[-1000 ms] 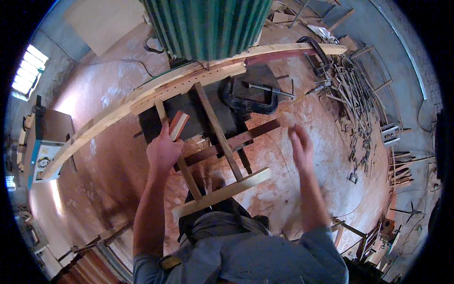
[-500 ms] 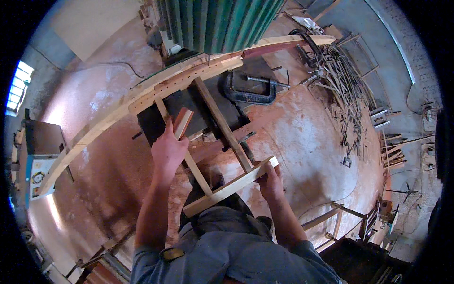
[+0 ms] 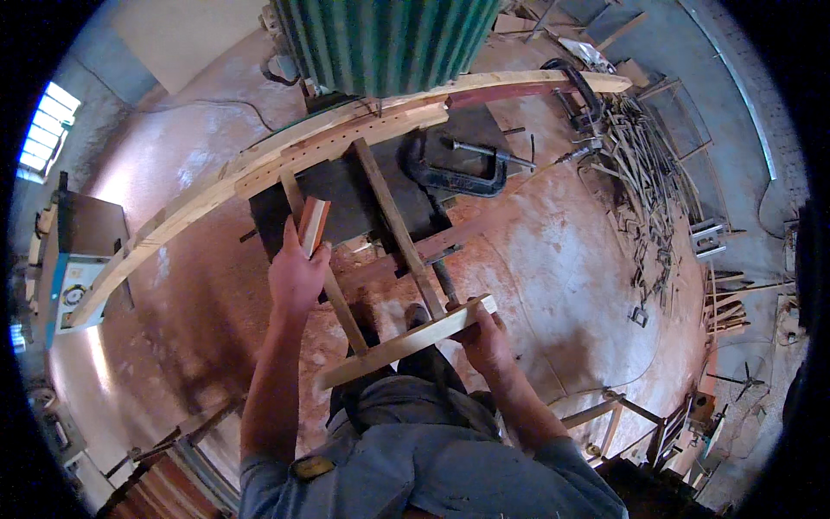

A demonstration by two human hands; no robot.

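LH (image 3: 296, 275): fingers closed on rect. wood block (image 3: 314, 227), red/pale striped, upper end projecting past fingers, adj. to L rail (image 3: 340, 303) of wood frame (image 3: 392, 221); rail contact can't be told. RH (image 3: 487, 344): fingers gripping R end of pale, straight-edged crossbar (image 3: 402, 345). Blk. metal C-clamp (image 3: 458, 180) on dark, flat surface (image 3: 341, 195), nr. curved pale-wood beam (image 3: 194, 209).

The C-clamp (image 3: 467, 182) lies on the table (image 3: 339, 197), right of the frame (image 3: 393, 221).
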